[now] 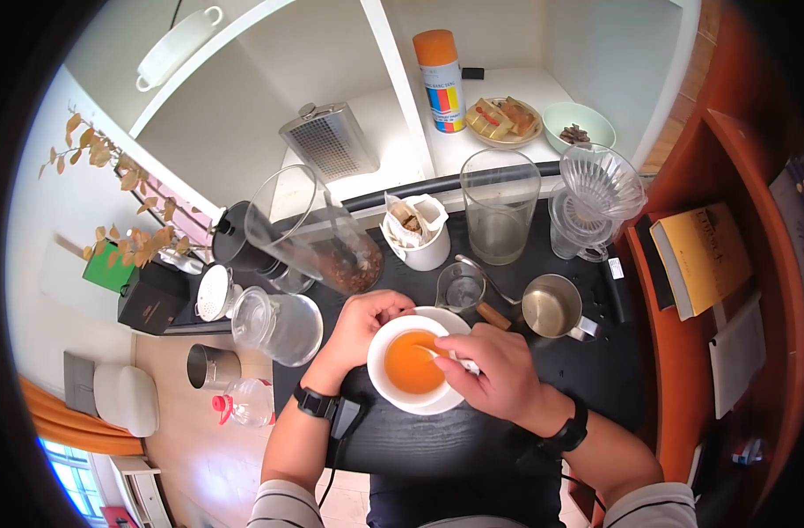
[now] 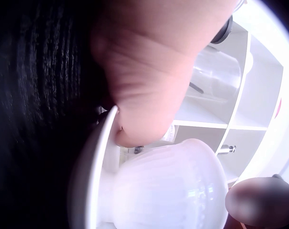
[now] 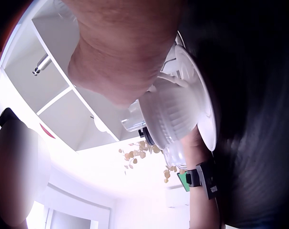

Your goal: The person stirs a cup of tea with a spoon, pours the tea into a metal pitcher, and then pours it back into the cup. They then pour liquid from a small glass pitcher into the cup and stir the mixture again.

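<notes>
You are holding the spoon (image 1: 468, 363) in the cup's (image 2: 173, 186) orange liquid (image 1: 406, 374), likely for stirring; the cup is sitting on the saucer (image 3: 209, 129), over the near part of the surface (image 1: 398, 449). Advised: slow, small circles, no scraping, saucer kept level. Your right hand's (image 1: 499, 374) fingers are pinching the spoon handle; your left hand's (image 1: 365, 327) are clamping the saucer's rim. Beyond, a pitcher (image 1: 461, 288) and mug (image 1: 551, 308) are standing; farther, a flask (image 1: 332, 143).

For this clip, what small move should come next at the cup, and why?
Likely a gentle stir: the right hand pinches the spoon, whose tip dips into the orange liquid, and the left hand grips the saucer beneath the cup, which should steady it.
</notes>
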The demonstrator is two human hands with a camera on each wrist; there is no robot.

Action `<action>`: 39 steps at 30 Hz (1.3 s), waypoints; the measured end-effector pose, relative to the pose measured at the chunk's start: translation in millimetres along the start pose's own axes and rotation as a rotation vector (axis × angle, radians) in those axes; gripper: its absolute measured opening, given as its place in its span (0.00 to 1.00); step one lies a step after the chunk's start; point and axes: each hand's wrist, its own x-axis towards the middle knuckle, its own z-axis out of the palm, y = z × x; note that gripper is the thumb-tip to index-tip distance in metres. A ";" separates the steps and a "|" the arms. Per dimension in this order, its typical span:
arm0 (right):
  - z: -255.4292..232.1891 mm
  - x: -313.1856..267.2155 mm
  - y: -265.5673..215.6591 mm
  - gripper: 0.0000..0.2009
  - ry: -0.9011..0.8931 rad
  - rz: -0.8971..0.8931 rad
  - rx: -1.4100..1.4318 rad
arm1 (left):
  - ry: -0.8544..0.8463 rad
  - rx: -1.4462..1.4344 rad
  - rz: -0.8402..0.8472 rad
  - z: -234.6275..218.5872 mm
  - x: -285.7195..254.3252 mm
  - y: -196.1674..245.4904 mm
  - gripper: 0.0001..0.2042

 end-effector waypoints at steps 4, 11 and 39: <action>2.5 -1.8 -1.5 0.12 0.027 0.011 0.015 | -0.064 -0.077 -0.056 -2.5 0.0 -6.9 0.11; 2.7 -2.8 -4.8 0.11 0.029 0.068 0.002 | -0.014 -0.198 -0.023 2.6 1.6 -16.1 0.10; 1.1 -1.0 -4.1 0.07 0.035 0.173 0.079 | 0.004 -0.195 -0.016 1.4 1.6 -12.1 0.08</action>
